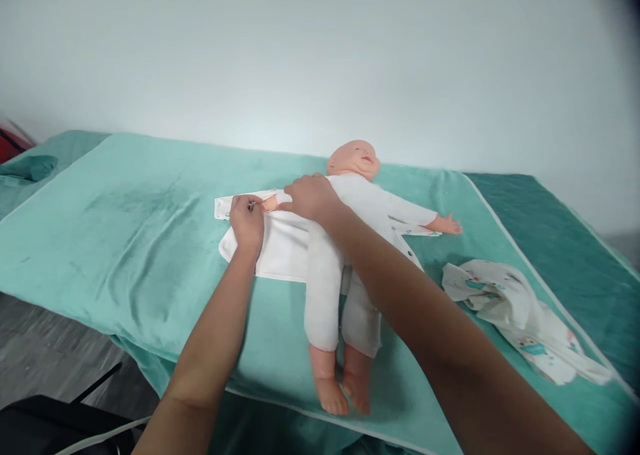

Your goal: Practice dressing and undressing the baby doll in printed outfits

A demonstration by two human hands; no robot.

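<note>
So I've got this baby doll (pixel 365 198) lying face up on the green-covered surface (pixel 150 168) in front of me, head at the far side near the white wall (pixel 250 62), bare feet pointing my way. Its body and limbs are white down to the wrists and ankles. There's a white baby shirt (pixel 283 248) spread open underneath it, one sleeve stretched out to my left and a bit of print showing along the edges.

My left hand (pixel 249 223) has its fingers curled in tight, pinching the doll's hand, right over that sleeve. My right hand (pixel 313 196) is closed around the same arm further up, thumb on the near side and fingers over the top. The doll's other arm sticks out to my right, partly over the other sleeve.

Past my right forearm there's a crumpled printed garment (pixel 520 308); too bunched up to tell what kind.
</note>
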